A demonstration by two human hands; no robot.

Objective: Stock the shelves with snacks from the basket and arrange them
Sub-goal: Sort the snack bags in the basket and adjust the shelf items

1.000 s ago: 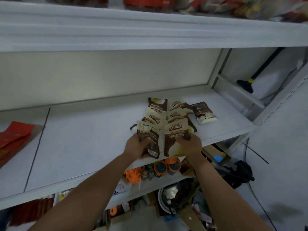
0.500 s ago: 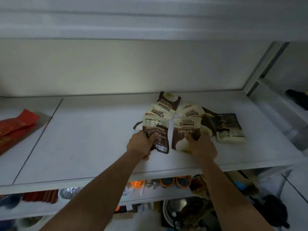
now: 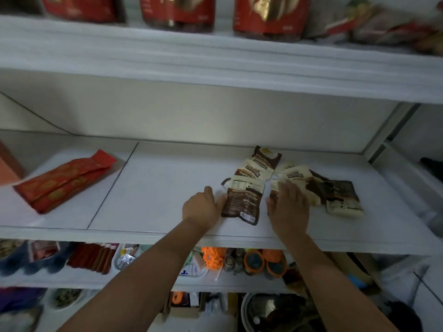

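Brown-and-cream snack packets (image 3: 261, 168) are shown laid flat in two overlapping rows, right of centre on the white middle shelf (image 3: 167, 188). The dark-brown front packet (image 3: 243, 203) of the left row is touched at its left edge by the left hand (image 3: 203, 208), with nothing grasped. The right row is covered by the flat, released right hand (image 3: 288, 208). Red pouches (image 3: 64, 180) lie well apart at the left.
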